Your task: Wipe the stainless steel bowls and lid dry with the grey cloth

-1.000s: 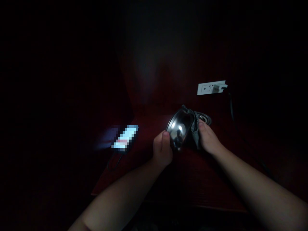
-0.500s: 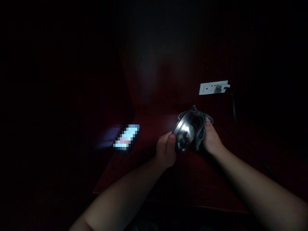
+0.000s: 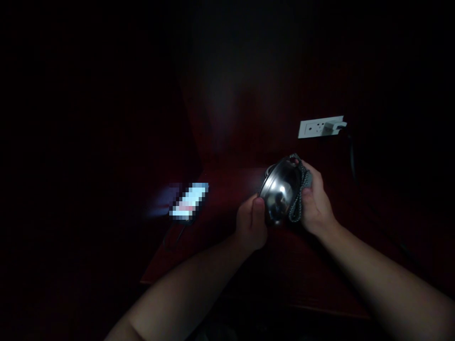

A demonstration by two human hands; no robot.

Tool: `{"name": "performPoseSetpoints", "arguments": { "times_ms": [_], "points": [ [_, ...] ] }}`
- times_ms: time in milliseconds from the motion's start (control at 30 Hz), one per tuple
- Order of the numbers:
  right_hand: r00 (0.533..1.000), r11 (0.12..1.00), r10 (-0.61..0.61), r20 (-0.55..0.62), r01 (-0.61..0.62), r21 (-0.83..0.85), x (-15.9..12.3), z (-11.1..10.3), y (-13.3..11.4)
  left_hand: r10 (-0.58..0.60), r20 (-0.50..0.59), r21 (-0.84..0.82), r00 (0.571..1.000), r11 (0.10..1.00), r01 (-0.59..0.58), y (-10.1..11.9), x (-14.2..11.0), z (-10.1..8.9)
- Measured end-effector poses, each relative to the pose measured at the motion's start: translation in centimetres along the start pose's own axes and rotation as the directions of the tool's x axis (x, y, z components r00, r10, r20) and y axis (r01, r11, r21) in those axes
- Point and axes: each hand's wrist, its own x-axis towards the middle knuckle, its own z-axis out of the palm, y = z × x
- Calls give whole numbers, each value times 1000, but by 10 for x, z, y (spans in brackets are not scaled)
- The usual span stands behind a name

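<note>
A shiny steel bowl is tilted on its side above the dark red tabletop, its rounded outside turned toward me. My left hand is closed on the bowl's lower left rim, thumb on the outside. My right hand is closed around a grey cloth with a patterned, braided-looking edge, pressed against the bowl's right side. Behind the bowl, part of another metal rim shows; most of it is hidden.
A lit phone, its screen blurred, lies left on the red table, with a cable by it. A white wall socket holds a plug with a dark cord hanging down. The table's front edge runs below my arms; surroundings are very dark.
My right hand and the cloth have shifted up around the bowl's right side. More of the bowl's outside shows, and the metal rim behind is more covered. The view has shifted slightly.
</note>
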Motion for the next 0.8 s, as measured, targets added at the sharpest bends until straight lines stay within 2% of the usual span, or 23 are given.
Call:
{"name": "performPoseSetpoints", "arguments": {
  "times_ms": [167,333,567,800],
  "points": [
    [989,982,-142,27,145,-119,-1,4,-15,40,-2,46,999,998,-40,2,0,0],
    [977,963,-195,86,207,-171,-2,8,-27,29,-12,55,1000,998,-28,3,1,0],
    [981,961,-169,97,186,-207,-4,10,-32,8,-23,114,1000,994,-5,7,3,2],
    [992,982,-100,71,110,-153,-1,9,-24,30,-15,183,999,983,-27,8,5,2]
  ]
}}
